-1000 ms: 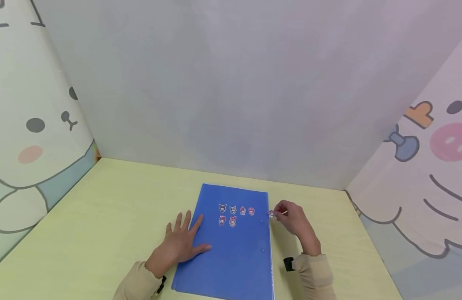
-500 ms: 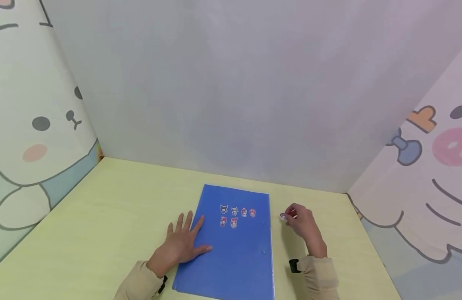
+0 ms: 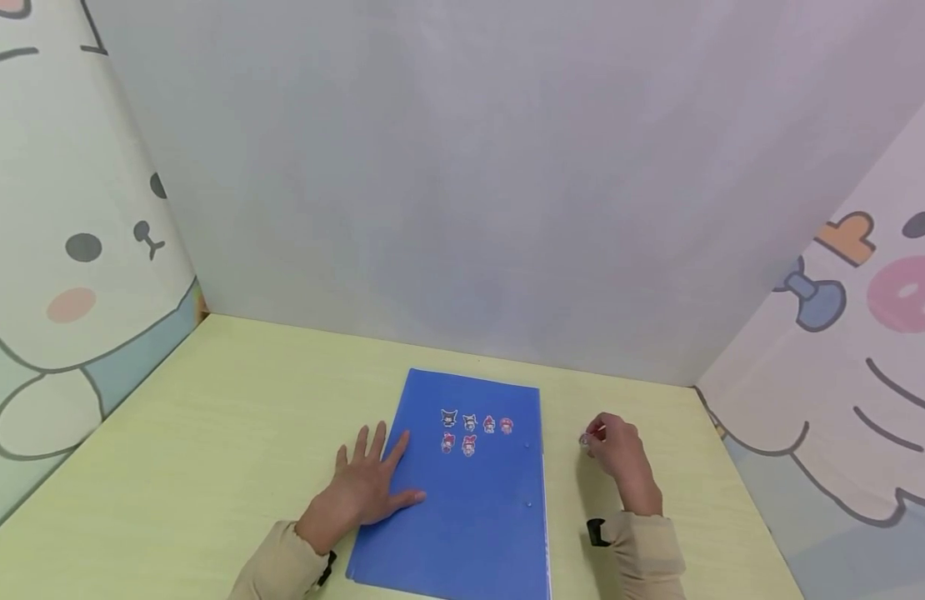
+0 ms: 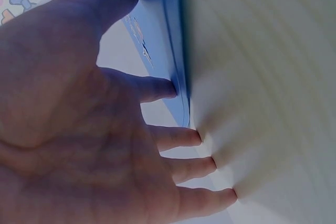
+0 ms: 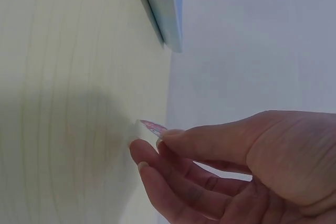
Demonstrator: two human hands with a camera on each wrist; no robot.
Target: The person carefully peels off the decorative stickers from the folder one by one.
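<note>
A blue folder [image 3: 462, 508] lies on the table, with several small cartoon character stickers [image 3: 469, 423] in two rows on its upper part. My left hand [image 3: 357, 492] is spread flat over its left edge. In the left wrist view the thumb and index finger rest on the folder [image 4: 176, 45], while the other fingertips touch the tabletop. Off the folder's right side, my right hand [image 3: 620, 454] pinches a small sticker [image 5: 152, 127] between thumb and fingertips, low over the table. In the head view that sticker is partly hidden by the fingers.
The pale yellow wooden table [image 3: 245, 442] extends on both sides of the folder. A plain grey-white curtain [image 3: 447, 183] hangs behind, and cartoon-printed cloths close off the left and right. Two small clear spots [image 3: 528, 504] show near the folder's right edge.
My right hand has moved right, from the folder's right edge out over the table, carrying the sticker. The left hand has stayed in place on the folder.
</note>
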